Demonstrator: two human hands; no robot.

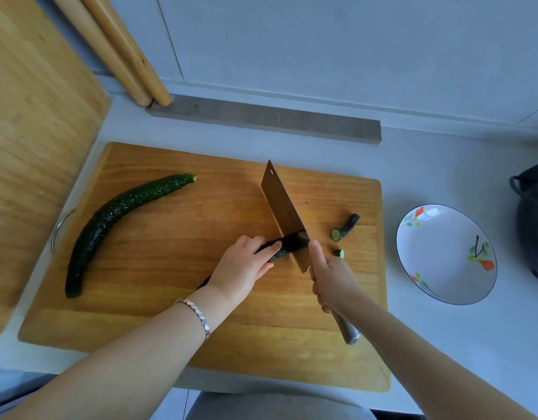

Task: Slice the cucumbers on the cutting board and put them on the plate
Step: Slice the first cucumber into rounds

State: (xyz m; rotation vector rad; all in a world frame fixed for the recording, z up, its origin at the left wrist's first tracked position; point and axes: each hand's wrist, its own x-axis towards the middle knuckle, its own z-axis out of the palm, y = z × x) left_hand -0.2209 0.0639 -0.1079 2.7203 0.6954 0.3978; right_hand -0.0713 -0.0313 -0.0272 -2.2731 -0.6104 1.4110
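The left hand [242,262] hides most of the held cucumber [279,253], fingers curled over it; only its bumpy dark tip shows at the cleaver [281,207]. The right hand [331,277] wraps the handle. Just right lie a stem end [346,228] and a small slice [339,253]. The glazed plate [443,286] sits beyond the wooden cutting board [201,328] edge. A second cucumber [119,219] curves well left.
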